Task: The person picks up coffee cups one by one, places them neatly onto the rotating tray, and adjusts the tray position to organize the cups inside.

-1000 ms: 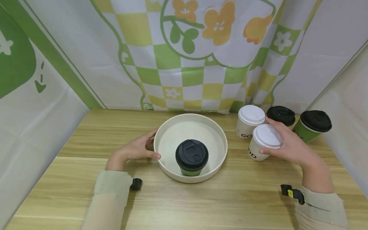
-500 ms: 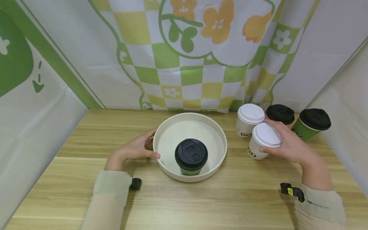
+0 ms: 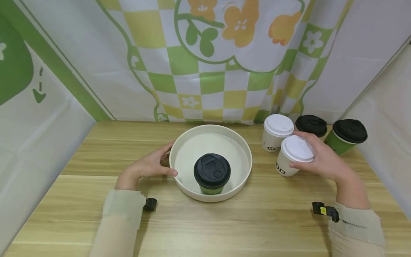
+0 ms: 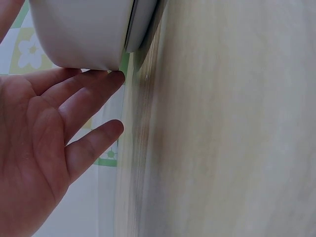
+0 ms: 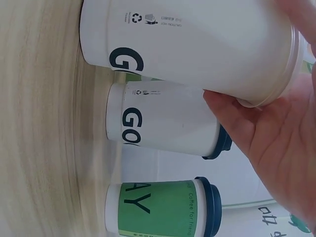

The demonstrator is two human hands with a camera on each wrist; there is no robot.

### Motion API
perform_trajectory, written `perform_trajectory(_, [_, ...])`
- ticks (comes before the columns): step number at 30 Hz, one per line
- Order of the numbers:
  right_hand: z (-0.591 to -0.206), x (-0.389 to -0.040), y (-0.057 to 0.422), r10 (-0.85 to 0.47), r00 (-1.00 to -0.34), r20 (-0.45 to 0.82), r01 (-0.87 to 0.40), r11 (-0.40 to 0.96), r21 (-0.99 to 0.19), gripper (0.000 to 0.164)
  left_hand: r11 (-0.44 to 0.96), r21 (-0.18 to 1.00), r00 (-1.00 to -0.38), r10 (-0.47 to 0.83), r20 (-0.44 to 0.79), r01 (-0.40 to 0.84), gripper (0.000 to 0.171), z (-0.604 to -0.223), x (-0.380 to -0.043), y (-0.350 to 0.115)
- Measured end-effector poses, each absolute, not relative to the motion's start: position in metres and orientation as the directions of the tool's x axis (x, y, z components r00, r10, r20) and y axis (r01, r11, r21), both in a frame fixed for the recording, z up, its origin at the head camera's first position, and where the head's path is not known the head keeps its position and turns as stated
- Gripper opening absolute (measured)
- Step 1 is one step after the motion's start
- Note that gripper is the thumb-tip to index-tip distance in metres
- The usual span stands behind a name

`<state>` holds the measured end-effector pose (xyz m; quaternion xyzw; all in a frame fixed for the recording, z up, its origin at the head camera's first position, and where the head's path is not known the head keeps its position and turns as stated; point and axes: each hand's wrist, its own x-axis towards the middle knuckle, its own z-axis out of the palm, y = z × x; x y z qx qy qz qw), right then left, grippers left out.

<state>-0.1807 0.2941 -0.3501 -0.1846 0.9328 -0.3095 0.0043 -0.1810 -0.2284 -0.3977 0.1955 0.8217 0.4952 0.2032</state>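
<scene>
My right hand [image 3: 322, 157] holds a white paper coffee cup [image 3: 287, 164] with a white lid, thumb on the near side and fingers round the far side. The cup stands upright. In the right wrist view, fingertips press its wall near the lid. My left hand [image 3: 148, 165] rests against the left side of a round cream tray [image 3: 210, 198]. In the left wrist view its fingers [image 4: 91, 101] are mostly straight, several touching the tray's outer wall. Inside the tray, towards its front, stands a green cup with a black lid [image 3: 212, 171].
Behind the held cup stand another white-lidded cup [image 3: 278, 132], a white cup with a black lid [image 3: 310, 125] and a green black-lidded cup [image 3: 345, 137]. A patterned curtain [image 3: 212, 82] hangs at the back edge of the wooden table [image 3: 237, 228].
</scene>
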Motion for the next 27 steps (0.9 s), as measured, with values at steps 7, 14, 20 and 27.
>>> perform_trajectory(7, [-0.351,-0.18,0.296,-0.33,-0.938,0.109,-0.328,0.739,-0.589,0.095,0.432,0.896,-0.843,0.517,-0.151,0.104,0.113,-0.399,-0.181,-0.229])
perform_trajectory(14, [-0.345,-0.176,0.294,-0.316,-0.947,0.062,-0.29,0.756,-0.586,0.095,0.427,0.895,-0.838,0.53,-0.133,0.129,0.111,-0.398,-0.182,-0.228])
perform_trajectory(20, [-0.339,-0.173,0.292,-0.326,-0.942,0.076,-0.309,0.761,-0.57,0.095,0.426,0.896,-0.836,0.532,-0.134,0.128,0.11,-0.398,-0.182,-0.228])
perform_trajectory(27, [-0.33,-0.169,0.287,-0.363,-0.92,0.144,-0.378,0.735,-0.563,0.092,0.421,0.898,-0.836,0.533,-0.129,0.13,0.111,-0.398,-0.182,-0.229])
